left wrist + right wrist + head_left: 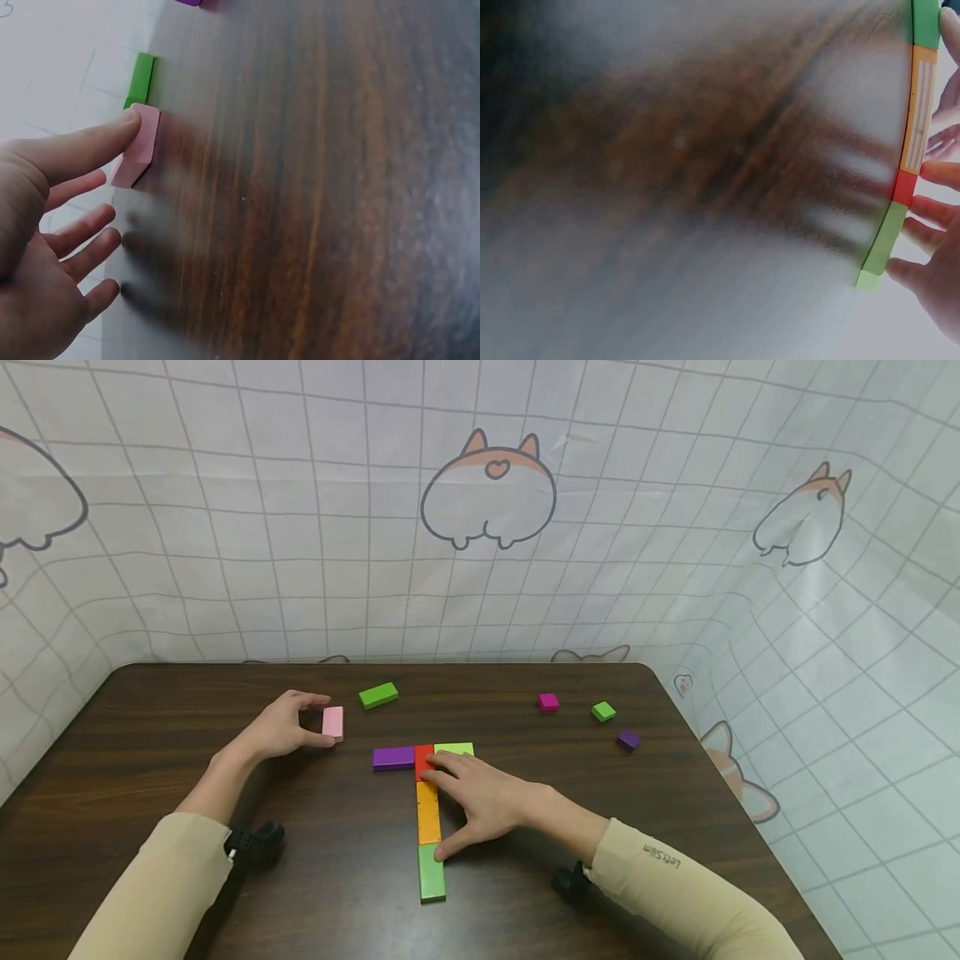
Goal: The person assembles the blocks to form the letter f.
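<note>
My left hand (283, 725) holds a small pink block (333, 724) at the left of the table, thumb at its near end and index finger at its far end. In the left wrist view the other fingers spread apart from the pink block (138, 154). My right hand (487, 797) rests with spread fingers along a T-shaped row of blocks. Its fingertips lie at the red block (423, 763) and light green block (457, 748), its thumb at the green block (431, 877). Between them lies an orange block (428, 814); a purple block (393, 758) forms the left arm.
A green block (378, 695) lies behind the pink one. At the back right are a magenta block (548, 702), a small green block (603, 711) and a dark purple block (628, 740). A grid-patterned curtain (315, 527) hangs behind the dark wooden table (330, 868).
</note>
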Action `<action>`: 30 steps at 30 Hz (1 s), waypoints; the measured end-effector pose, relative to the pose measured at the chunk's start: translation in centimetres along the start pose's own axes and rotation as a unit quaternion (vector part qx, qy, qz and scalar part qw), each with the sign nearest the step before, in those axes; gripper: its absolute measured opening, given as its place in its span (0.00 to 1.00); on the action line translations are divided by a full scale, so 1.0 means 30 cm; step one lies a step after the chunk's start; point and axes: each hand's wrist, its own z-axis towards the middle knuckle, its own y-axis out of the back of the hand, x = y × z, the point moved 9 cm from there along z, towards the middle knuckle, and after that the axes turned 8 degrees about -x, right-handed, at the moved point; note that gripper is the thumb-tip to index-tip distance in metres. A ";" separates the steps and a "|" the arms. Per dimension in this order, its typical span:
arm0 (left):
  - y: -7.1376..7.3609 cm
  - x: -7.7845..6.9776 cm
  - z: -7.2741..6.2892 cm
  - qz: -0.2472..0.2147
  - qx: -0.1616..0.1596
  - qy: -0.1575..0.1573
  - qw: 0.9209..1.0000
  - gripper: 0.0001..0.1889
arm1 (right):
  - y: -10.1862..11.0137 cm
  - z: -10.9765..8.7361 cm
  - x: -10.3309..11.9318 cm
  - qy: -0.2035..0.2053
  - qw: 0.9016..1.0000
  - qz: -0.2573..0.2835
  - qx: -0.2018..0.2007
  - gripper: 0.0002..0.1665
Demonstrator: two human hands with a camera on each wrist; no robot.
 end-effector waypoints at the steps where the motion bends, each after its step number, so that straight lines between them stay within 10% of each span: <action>1: -0.002 0.001 0.000 0.002 0.004 0.001 1.000 0.42 | 0.000 0.000 0.001 0.000 1.000 0.000 0.000 0.65; 30: -0.017 -0.057 0.007 0.015 -0.008 -0.018 1.000 0.37 | 0.004 -0.015 0.006 0.010 1.000 0.000 -0.011 0.64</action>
